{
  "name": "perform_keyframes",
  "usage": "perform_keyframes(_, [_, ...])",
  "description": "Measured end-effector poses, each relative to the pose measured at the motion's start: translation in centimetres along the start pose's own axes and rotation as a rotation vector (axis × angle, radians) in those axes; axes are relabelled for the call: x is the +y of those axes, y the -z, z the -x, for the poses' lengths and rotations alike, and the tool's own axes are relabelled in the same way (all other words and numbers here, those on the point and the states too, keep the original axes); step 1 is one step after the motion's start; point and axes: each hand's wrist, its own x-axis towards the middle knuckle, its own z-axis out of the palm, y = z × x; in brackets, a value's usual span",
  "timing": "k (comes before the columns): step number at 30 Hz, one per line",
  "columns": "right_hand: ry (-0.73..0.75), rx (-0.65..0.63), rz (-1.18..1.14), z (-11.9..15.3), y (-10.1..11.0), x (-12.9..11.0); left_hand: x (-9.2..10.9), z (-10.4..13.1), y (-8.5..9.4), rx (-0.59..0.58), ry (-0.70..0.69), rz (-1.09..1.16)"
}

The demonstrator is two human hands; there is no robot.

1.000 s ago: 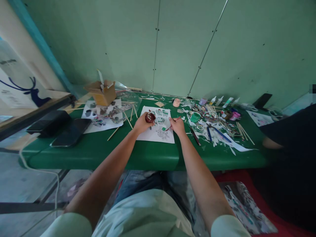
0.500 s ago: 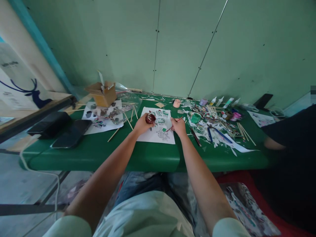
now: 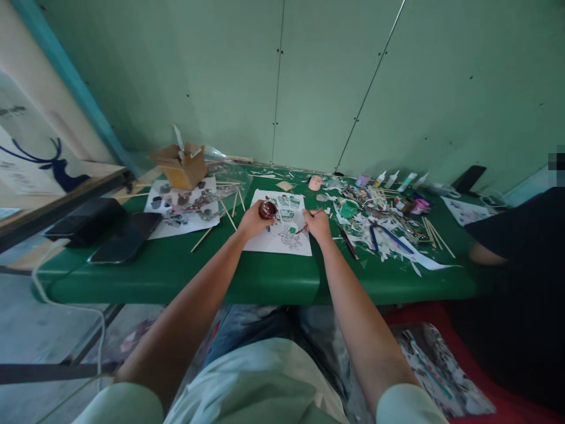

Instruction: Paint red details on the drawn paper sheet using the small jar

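A white sheet point(image 3: 289, 246) printed with outlined drawings lies on the green table, some of its shapes coloured green. Over its left part, my left hand point(image 3: 255, 219) is wrapped round a small jar of dark red-brown paint point(image 3: 267, 210). At the sheet's right edge, my right hand point(image 3: 317, 224) pinches a thin reddish paintbrush point(image 3: 303, 227). The brush tip points down and left, close to the drawing in the lower right of the sheet. Whether the tip touches the paper I cannot tell.
Scraps, pens and an open green paint jar point(image 3: 348, 208) clutter the right. A cardboard box point(image 3: 185, 168), another sheet point(image 3: 165, 228), wooden sticks point(image 3: 202, 239) and a phone point(image 3: 126, 238) lie left. Another person point(image 3: 525, 282) sits at the far right.
The whole view has shifted slightly. Both hands keep their hold on jar and brush, with almost no movement over the sheet.
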Motion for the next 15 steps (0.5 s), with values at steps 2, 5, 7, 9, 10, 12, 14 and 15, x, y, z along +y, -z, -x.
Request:
perform_keyframes(2, [-0.011, 0.024, -0.021, -0.05, 0.06, 0.06, -0.05, -0.02, -0.01, -0.002, -0.003, 0.005])
perform_keyframes(5, [-0.06, 0.045, -0.094, -0.13, 0.11, 0.17, -0.11, -0.03, -0.02, 0.002, -0.006, 0.011])
perform_keyframes(7, [-0.084, 0.037, -0.125, -0.15, 0.11, 0.18, -0.07, 0.0, -0.02, 0.004, -0.004, 0.011])
perform_keyframes(9, [-0.085, 0.022, -0.137, -0.14, 0.08, 0.15, 0.03, 0.03, 0.01, 0.002, -0.005, 0.007])
perform_keyframes(10, [-0.084, 0.015, -0.139, -0.14, 0.05, 0.14, 0.1, 0.05, 0.04, -0.001, -0.007, 0.005])
perform_keyframes(12, [-0.094, 0.003, -0.135, -0.12, -0.03, 0.12, 0.23, 0.08, 0.09, -0.007, -0.004, -0.002])
perform_keyframes(14, [-0.104, -0.008, -0.123, -0.08, -0.12, 0.1, 0.32, 0.1, 0.14, -0.011, 0.008, -0.008])
perform_keyframes(15, [-0.103, -0.014, -0.115, -0.06, -0.16, 0.09, 0.36, 0.11, 0.16, -0.013, 0.013, -0.01])
